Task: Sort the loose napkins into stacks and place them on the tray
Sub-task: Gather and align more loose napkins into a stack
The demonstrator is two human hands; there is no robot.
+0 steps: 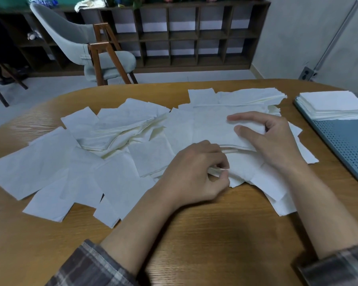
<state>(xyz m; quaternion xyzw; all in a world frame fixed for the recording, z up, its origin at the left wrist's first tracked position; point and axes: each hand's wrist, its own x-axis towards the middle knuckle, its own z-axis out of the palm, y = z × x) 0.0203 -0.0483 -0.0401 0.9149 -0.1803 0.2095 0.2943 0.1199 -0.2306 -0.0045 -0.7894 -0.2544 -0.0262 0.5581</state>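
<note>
Several loose white napkins (74, 162) lie scattered and overlapping across the wooden table (215, 234). My right hand (269, 141) holds a small stack of napkins (211, 129) just above the pile, thumb under, fingers on top. My left hand (196, 172) pinches the edge of a napkin (242, 172) lying below that stack. At the right edge sits a blue perforated tray (347, 145) with a neat stack of napkins (333, 106) on its far end.
A grey chair (87, 44) with wooden legs stands beyond the table's far edge. Behind it, a dark cubby shelf (184, 36) runs along the wall. The table's near part is bare wood.
</note>
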